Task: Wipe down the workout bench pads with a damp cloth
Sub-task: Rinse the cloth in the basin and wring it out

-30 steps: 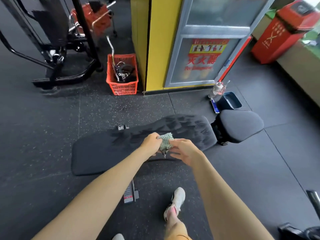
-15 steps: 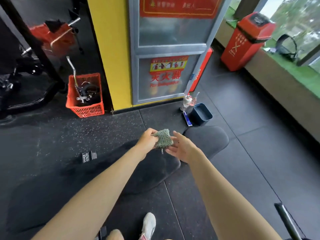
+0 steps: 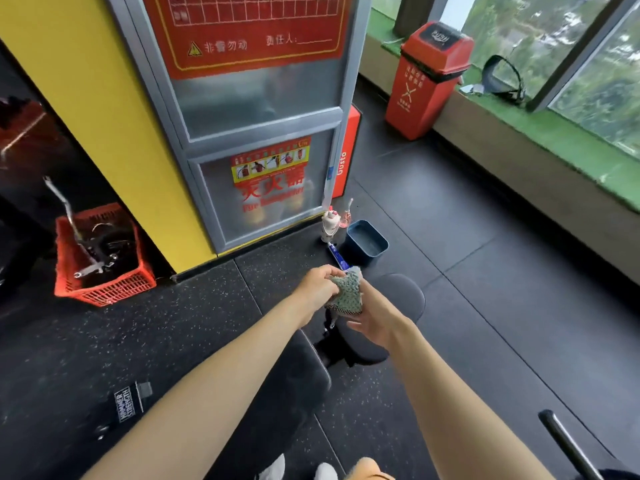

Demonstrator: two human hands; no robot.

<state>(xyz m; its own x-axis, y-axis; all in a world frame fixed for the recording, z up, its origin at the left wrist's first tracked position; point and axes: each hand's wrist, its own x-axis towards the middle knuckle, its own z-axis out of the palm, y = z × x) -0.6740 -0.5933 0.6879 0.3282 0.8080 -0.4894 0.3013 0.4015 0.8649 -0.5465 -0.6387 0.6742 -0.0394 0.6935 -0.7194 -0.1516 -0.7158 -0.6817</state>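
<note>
Moved: cloth (image 3: 346,292) carried from back pad (image 3: 304,375) over to seat pad (image 3: 401,296);
Left hand (image 3: 317,285): pinches cloth top, fingers curled;
Right hand (image 3: 374,322): cups cloth from below, fingers loosely bent;
Place: cloth bunched between both hands, above seat pad's edge

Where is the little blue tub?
In the head view, the blue tub sits on the floor right of centre, beside the white bottle at the foot of the cabinet, just beyond the cloth.

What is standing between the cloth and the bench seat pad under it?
Nothing visible does. The left hand grips the cloth against the right hand, over the seat pad, with open space below.
</note>
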